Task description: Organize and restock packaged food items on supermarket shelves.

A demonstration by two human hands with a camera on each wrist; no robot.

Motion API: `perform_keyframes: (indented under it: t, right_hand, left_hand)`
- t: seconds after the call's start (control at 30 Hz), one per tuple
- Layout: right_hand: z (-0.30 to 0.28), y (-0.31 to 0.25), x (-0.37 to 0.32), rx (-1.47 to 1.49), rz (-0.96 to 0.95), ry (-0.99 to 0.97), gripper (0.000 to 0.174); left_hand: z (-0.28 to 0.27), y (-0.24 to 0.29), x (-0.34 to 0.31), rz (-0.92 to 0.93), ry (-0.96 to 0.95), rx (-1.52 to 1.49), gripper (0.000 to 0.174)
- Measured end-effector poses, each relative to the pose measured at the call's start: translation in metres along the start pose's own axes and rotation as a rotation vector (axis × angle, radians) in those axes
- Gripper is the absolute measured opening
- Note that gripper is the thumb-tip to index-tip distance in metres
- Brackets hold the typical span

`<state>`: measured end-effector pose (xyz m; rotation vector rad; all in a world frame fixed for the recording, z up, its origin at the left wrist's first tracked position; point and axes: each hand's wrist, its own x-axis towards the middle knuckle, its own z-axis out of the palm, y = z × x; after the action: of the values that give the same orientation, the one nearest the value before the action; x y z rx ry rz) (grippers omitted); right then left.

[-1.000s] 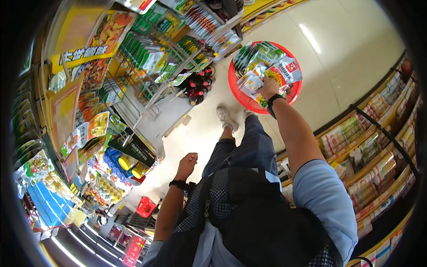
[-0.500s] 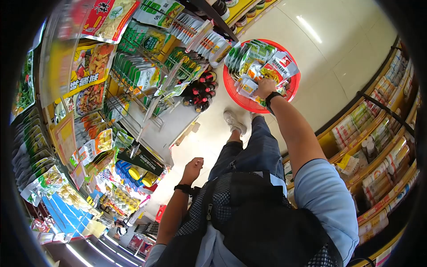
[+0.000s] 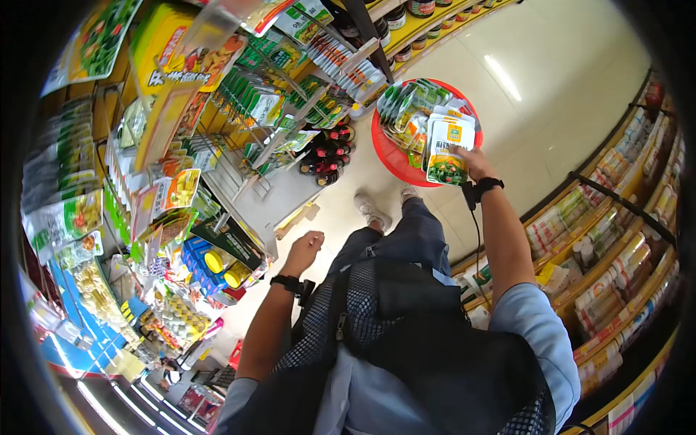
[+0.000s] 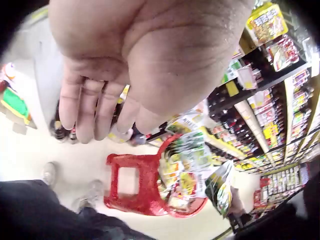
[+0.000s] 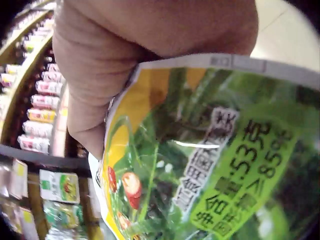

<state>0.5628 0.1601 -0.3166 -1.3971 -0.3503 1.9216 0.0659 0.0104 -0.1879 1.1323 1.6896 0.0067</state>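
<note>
My right hand (image 3: 474, 164) grips the edge of a few stacked packets (image 3: 448, 148), white with green vegetables, held over the right side of a red basket (image 3: 384, 156). Up close in the right wrist view, a packet (image 5: 200, 150) shows green vegetables and red chilli, with the right hand (image 5: 150, 30) around its edge. More packets (image 3: 406, 109) fill the basket, which stands beside a red stool (image 4: 142, 185) in the left wrist view. Away from the basket, my left hand (image 3: 304, 250) holds nothing, its fingers loosely bent.
Racks of hanging packets (image 3: 254, 105) stand on the left, with dark bottles (image 3: 328, 156) on the floor beside them. Shelves of wrapped rolls (image 3: 616, 283) curve along the right. Jars (image 3: 420, 9) line a shelf at the top.
My right hand has come up from among the basket's packets and now holds several of them together above it. The left hand has shifted slightly and stays empty.
</note>
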Motion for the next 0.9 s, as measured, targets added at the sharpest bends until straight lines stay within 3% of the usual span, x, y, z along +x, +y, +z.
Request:
perform_keyframes:
  t: [0.1,0.23,0.33,0.43,0.6,0.67,0.73,0.77,0.83,0.9]
  right_hand:
    - [0.038,-0.023,-0.05,0.058,-0.094,-0.058,0.053]
    - [0.145,-0.042,-0.111,0.171,-0.168,-0.221,0.05]
    - [0.24,-0.055,-0.158,0.248,-0.057,-0.402,0.044]
    - [0.314,-0.047,-0.19,0.075,-0.128,-0.436,0.038]
    - [0.385,-0.02,-0.23,-0.092,-0.108,-0.38,0.044]
    - [0.404,-0.012,-0.247,-0.128,-0.064,-0.393,0.047]
    - [0.404,0.009,-0.254,-0.035,0.008,-0.528,0.05]
    - [0.408,0.011,-0.248,-0.003,0.01,-0.616,0.052]
    - [0.413,0.027,-0.247,-0.035,-0.071,-0.596,0.051]
    - [0.414,0.036,-0.252,-0.039,-0.099,-0.669,0.05]
  left_hand:
    - [-0.016,0.049,0.012,0.127,-0.018,-0.13,0.03]
    - [-0.053,0.144,-0.01,0.339,-0.095,-0.412,0.041]
    - [-0.076,0.173,-0.04,0.537,-0.116,-0.519,0.057]
    - [-0.095,0.17,-0.076,0.715,-0.066,-0.436,0.069]
    - [-0.13,0.116,-0.12,0.712,0.038,-0.428,0.072]
    - [-0.136,0.094,-0.134,0.742,0.04,-0.517,0.067]
    - [-0.133,0.068,-0.145,0.791,0.097,-0.518,0.065]
    - [-0.139,0.061,-0.14,0.852,0.144,-0.503,0.063]
    - [-0.139,0.038,-0.133,0.861,0.238,-0.356,0.062]
    - [-0.149,0.035,-0.15,0.773,0.044,-0.547,0.061]
